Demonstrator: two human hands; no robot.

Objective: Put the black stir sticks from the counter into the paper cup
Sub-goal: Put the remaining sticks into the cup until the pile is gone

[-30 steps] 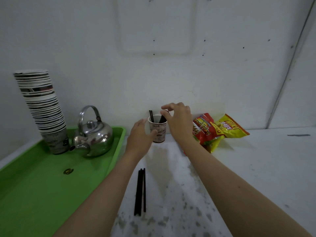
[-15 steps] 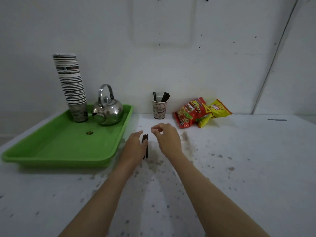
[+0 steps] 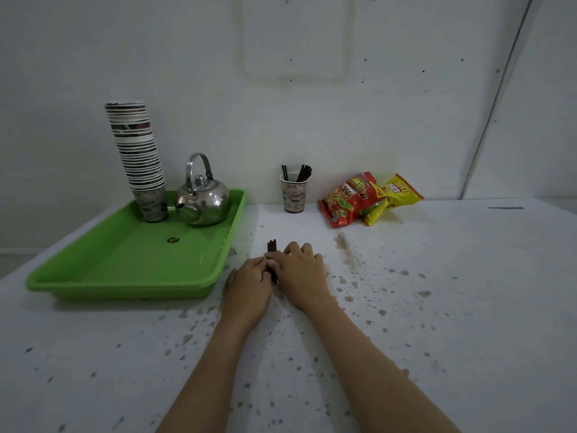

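I am seeing my 2 hands, left hand (image 3: 249, 284) and right hand (image 3: 301, 273), pinching 1 stir-stick bundle (image 3: 271, 247) on the desk (image 3: 437, 307), 1 paper cup (image 3: 293, 195) reading "Drink".

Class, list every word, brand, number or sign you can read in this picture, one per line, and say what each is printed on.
"Drink": near the rim of the paper cup that holds stir sticks.
Further print lower on that cup: too small to read.
Red snack bag: large lettering, upside down and blurred; unreadable.
Yellow snack bag: red lettering, upside down; unreadable.
Stack of cups on the green tray: printed pattern, too blurred to read.
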